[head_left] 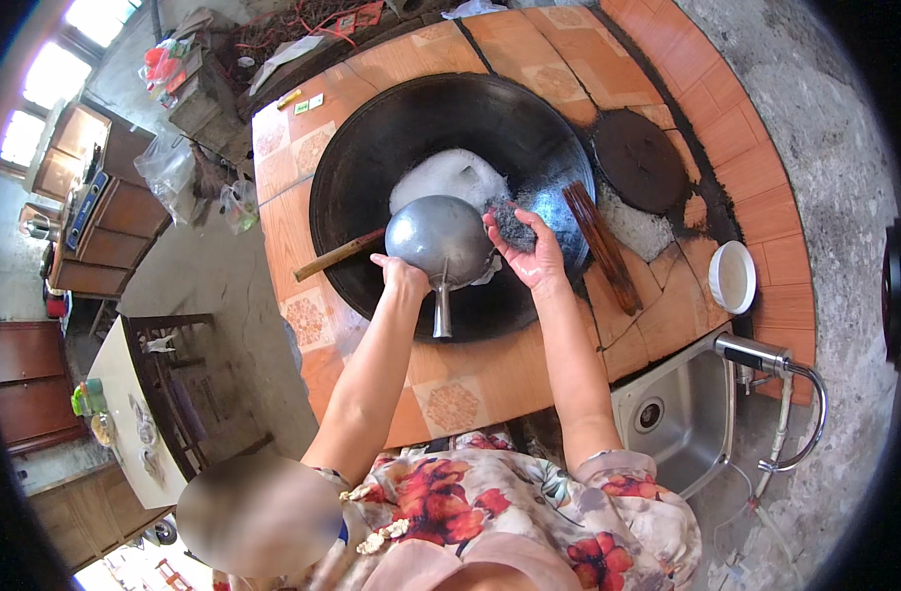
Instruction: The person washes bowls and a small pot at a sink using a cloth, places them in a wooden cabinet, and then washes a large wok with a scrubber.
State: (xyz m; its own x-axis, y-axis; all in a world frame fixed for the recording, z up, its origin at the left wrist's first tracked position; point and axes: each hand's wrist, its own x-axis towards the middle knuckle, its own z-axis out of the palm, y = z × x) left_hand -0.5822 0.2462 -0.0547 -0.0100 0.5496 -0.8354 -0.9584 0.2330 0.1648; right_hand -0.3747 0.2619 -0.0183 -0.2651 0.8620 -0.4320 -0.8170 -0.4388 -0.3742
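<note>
left hand (399, 271) clamps rigid, wet-slick small steel ladle-pan (440, 239) at handle root | right hand (534, 251) pinches soft dark scouring pad (512, 225) | over big black iron wok (450, 197)

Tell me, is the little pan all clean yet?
Not yet. Suds already lie in the big black wok. The left hand holds the small metal pan upside down over it, and the right hand presses a dark scrubber to its edge. No rinsing shows; the sink looks empty.

Bright windows (46, 69); wooden cabinets (105, 227)
</note>
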